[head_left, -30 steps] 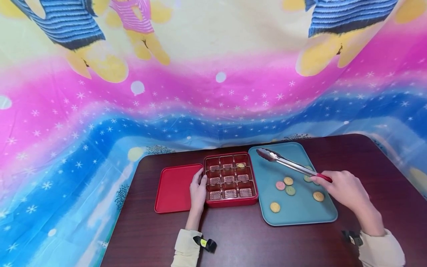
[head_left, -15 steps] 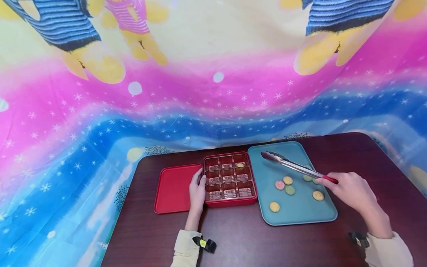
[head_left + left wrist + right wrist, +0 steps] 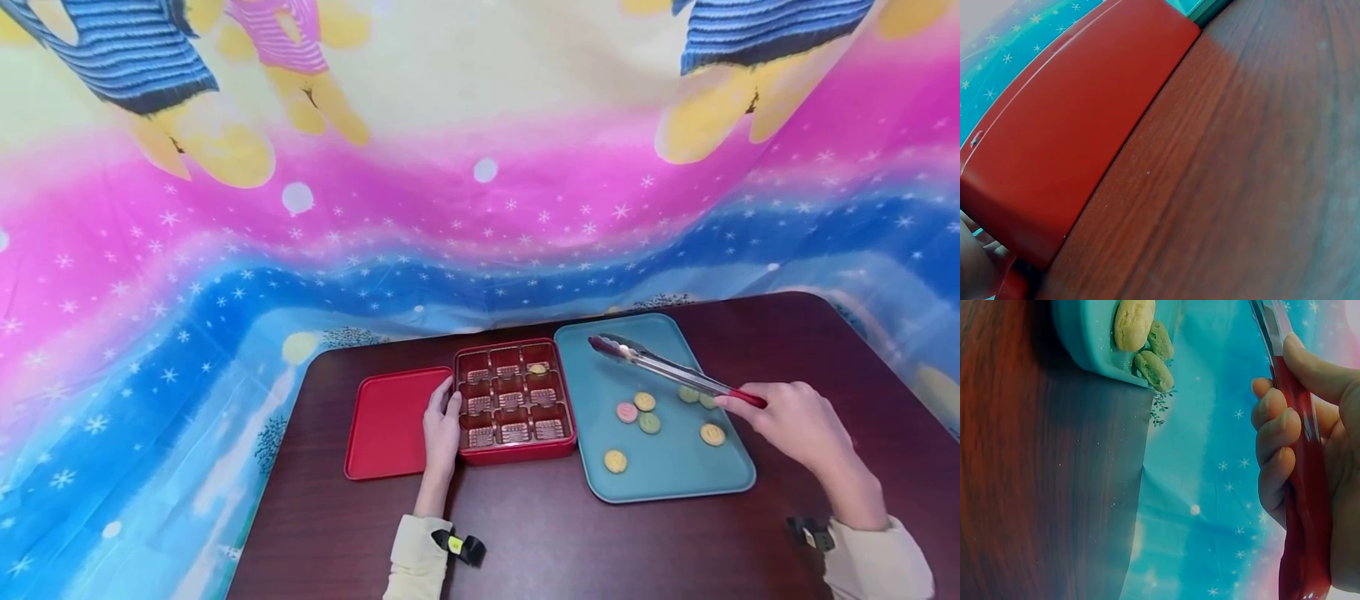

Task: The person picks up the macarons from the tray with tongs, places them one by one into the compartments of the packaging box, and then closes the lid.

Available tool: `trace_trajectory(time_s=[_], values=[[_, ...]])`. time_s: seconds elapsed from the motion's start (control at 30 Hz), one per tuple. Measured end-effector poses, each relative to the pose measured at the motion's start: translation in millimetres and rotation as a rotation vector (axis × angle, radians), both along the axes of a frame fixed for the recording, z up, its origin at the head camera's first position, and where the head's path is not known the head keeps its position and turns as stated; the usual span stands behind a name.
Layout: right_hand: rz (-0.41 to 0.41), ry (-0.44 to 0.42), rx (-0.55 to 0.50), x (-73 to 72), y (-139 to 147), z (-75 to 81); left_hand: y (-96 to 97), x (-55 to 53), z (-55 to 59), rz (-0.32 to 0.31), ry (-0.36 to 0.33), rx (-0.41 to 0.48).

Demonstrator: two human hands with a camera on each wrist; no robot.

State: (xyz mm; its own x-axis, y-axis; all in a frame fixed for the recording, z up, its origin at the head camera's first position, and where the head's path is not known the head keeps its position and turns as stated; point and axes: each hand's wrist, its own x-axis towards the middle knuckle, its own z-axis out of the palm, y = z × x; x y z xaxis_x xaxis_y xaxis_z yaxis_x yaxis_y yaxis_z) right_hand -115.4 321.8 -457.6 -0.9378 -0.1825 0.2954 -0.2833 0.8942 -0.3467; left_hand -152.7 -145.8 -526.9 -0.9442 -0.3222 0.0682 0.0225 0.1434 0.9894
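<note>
In the head view my right hand (image 3: 795, 421) grips the red handles of metal tongs (image 3: 667, 367), whose scalloped tips point left above the teal tray (image 3: 667, 479). The right wrist view shows fingers wrapped around the red handle (image 3: 1307, 487). Small round cookies lie on the tray: a pink cookie (image 3: 627, 412), green ones such as this cookie (image 3: 649, 422), and several yellow ones, including one cookie (image 3: 615, 461) near the front. My left hand (image 3: 441, 425) rests against the left side of a red box (image 3: 517, 454) with a divided insert. One yellow cookie (image 3: 537, 368) sits in its back right compartment.
A flat red lid (image 3: 390, 429) lies left of the box, partly behind my left hand. All stand on a dark wooden table (image 3: 540, 533). Behind its far edge hangs a patterned cloth (image 3: 480, 217). The tray lies directly right of the box.
My right hand and the tongs have shifted a little to the right over the tray. My left hand stays against the box, and the cookies keep their places.
</note>
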Motion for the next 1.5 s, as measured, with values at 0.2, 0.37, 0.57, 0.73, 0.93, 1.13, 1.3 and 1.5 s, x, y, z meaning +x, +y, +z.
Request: trace_trajectory(time_s=[0.2, 0.37, 0.57, 0.73, 0.93, 1.13, 1.3, 1.5], values=[[0.002, 0.004, 0.007, -0.6, 2, 0.6, -1.5, -0.6, -1.3, 0.004, 0.013, 0.014], [0.009, 0.025, 0.005, -1.2, 5, 1.0, -2.4, -0.4, -2.0, -0.005, -0.008, 0.023], [0.006, 0.028, 0.007, -0.9, 8, 1.9, -2.4, -0.1, -2.9, -0.008, -0.033, 0.02], [0.003, 0.015, 0.009, 0.2, 11, 2.3, -2.1, -0.8, -2.4, -0.007, -0.022, 0.016], [-0.011, -0.018, 0.005, 2.1, 14, 3.0, -1.5, -0.3, -2.2, -0.01, -0.031, 0.019], [-0.012, -0.044, 0.01, 3.8, 17, 3.6, 0.9, 0.7, 0.9, 0.0, -0.026, 0.003], [-0.017, -0.076, 0.003, 4.9, 19, 4.0, 0.9, 0.1, 0.9, -0.002, -0.025, 0.006], [-0.017, -0.107, -0.002, 5.1, 20, 4.0, -0.9, -1.0, -1.9, -0.01, -0.022, 0.011]])
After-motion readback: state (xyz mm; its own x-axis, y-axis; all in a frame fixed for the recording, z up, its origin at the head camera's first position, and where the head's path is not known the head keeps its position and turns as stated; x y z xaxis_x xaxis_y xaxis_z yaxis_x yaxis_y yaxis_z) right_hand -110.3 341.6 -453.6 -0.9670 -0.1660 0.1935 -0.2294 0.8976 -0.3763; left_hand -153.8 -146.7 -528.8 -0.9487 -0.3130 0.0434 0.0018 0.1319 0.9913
